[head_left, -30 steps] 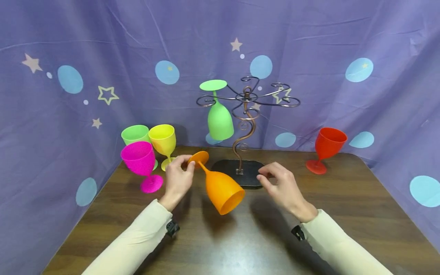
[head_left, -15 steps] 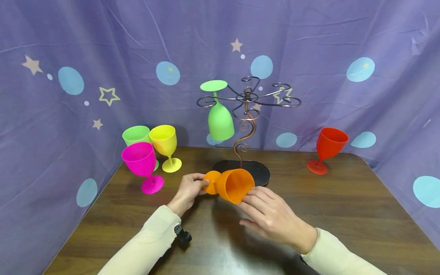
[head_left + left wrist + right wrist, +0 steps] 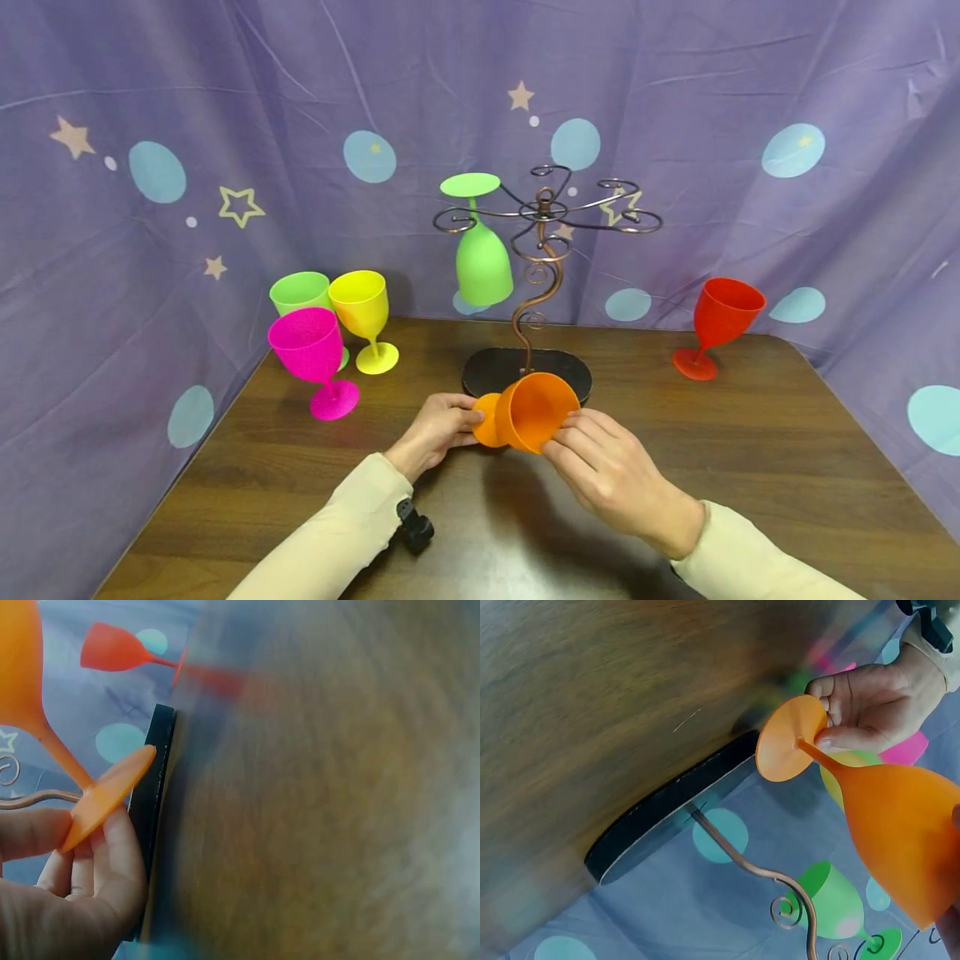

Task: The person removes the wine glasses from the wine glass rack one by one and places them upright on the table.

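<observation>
An orange goblet (image 3: 542,417) is held tilted above the table in front of the rack, its mouth turned toward me. My left hand (image 3: 437,432) pinches the round foot (image 3: 109,799) between thumb and fingers, as the left wrist view shows clearly. At the bowl's right side, my right hand (image 3: 622,483) grips the rim; most of that hand is outside the right wrist view. Behind the goblet stands a metal stemware rack with a curled copper stem (image 3: 558,273) and a black base (image 3: 480,367). A green goblet (image 3: 483,267) hangs upside down from its left arm.
At the left stand a magenta goblet (image 3: 307,346), a yellow goblet (image 3: 362,304) and a second green goblet (image 3: 300,290), partly hidden. A red goblet (image 3: 723,312) stands at the right rear of the wooden table (image 3: 787,467). A patterned curtain (image 3: 420,75) hangs behind.
My right hand has come from beside the rack's base to the orange goblet's bowl. The left hand has moved right and nearer with the foot, and the goblet's mouth has swung up toward me.
</observation>
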A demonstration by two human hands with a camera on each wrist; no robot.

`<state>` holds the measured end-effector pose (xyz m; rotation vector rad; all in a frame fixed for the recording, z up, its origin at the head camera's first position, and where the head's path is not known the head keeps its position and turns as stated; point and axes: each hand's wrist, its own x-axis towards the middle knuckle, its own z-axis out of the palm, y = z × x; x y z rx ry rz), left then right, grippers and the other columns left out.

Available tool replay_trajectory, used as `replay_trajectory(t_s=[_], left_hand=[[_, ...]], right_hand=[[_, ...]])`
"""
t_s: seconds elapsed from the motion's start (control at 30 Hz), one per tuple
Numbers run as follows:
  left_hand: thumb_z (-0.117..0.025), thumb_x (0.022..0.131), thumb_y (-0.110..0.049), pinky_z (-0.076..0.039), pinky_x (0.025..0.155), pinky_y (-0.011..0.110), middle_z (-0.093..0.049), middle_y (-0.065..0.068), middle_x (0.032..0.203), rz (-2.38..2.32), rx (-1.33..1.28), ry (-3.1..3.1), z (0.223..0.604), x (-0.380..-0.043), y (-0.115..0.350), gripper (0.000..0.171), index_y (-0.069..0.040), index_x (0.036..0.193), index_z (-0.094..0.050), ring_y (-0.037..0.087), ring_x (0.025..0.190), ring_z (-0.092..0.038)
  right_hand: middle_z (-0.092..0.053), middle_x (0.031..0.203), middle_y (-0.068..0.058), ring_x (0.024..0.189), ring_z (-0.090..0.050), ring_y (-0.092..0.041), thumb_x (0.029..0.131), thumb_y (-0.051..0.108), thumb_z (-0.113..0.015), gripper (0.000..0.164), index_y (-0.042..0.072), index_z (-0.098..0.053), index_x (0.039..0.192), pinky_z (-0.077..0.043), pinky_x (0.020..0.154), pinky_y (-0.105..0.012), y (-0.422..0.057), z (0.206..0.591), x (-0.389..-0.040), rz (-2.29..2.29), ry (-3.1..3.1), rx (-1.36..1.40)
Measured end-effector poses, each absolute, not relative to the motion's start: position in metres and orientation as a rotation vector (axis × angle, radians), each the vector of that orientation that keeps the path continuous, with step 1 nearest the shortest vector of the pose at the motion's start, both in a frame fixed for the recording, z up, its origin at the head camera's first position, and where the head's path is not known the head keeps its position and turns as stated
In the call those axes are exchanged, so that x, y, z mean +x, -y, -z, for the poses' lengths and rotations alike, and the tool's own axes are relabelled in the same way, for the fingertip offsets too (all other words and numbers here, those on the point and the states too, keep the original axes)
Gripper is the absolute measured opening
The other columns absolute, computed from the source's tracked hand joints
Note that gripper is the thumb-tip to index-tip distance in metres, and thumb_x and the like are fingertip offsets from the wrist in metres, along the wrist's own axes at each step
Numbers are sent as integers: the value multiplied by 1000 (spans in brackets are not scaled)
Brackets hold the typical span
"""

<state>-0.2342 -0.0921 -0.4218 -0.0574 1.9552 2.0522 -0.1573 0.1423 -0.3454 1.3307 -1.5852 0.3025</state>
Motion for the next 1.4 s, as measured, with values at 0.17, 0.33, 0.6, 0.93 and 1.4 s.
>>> replay_trajectory(t_s=[0.17, 0.33, 0.6, 0.93, 1.4], left_hand=[[-63, 86, 4, -58, 72, 37, -66, 13, 88, -2021, -6, -1963, 419, -238, 89, 21, 12, 105, -61, 20, 71, -65], [-61, 86, 5, -58, 67, 33, -66, 18, 87, -2039, -73, -2007, 420, -251, 95, 18, 13, 102, -62, 17, 66, -62], [-64, 86, 5, -58, 67, 35, -62, 14, 88, -2044, -233, -2090, 423, -276, 107, 19, 8, 103, -57, 20, 68, -62], [-66, 81, 12, -57, 74, 35, -50, 35, 113, -1840, -181, -2300, 420, -296, 103, 42, 20, 118, -49, 32, 83, -69], [-66, 77, 15, -58, 68, 32, -52, 31, 112, -1781, -201, -2375, 419, -300, 98, 39, 18, 113, -52, 23, 72, -66]], right_hand=[[-62, 79, -8, 71, -61, -25, 94, 3, -52, 19, -2, -65, 82, -52, 72, -39, -153, 338, -156, -329, 1602, 1311], [-62, 79, -8, 72, -60, -25, 94, 4, -51, 19, -2, -65, 83, -51, 73, -39, -168, 330, -160, -325, 1664, 1286], [-59, 79, -8, 74, -58, -28, 94, 7, -49, 19, -2, -65, 87, -48, 70, -40, -203, 318, -185, -261, 1812, 1211], [-54, 78, -9, 71, -50, -29, 87, 7, -52, 14, -2, -62, 93, -43, 64, -40, -251, 310, -236, -165, 2032, 1083], [-47, 72, -6, 67, -46, -28, 74, -7, -62, 14, 0, -58, 86, -40, 62, -40, -284, 304, -291, -76, 2281, 861]])
